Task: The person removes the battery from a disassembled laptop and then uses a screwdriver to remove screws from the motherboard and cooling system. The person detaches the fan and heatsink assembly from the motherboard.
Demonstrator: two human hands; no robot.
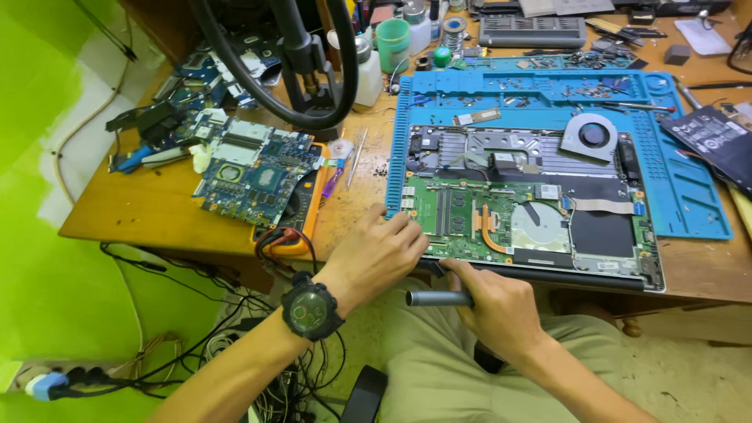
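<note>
An opened laptop chassis (540, 157) lies on a blue work mat (689, 196), its green motherboard (450, 211), copper heat pipe and fan exposed. My left hand (376, 254), with a black watch on the wrist, rests its fingers on the laptop's near-left corner. My right hand (497, 301) is closed around a dark grey cylindrical screwdriver handle (435, 298), held just below the laptop's front edge, above my lap.
A loose fan (589, 135) sits on the laptop's far side. A blue circuit board (254, 176) lies on an orange meter (301, 227) to the left. Bottles, solder spools and tools crowd the back of the wooden table. A battery (717, 141) lies at right. Cables hang below.
</note>
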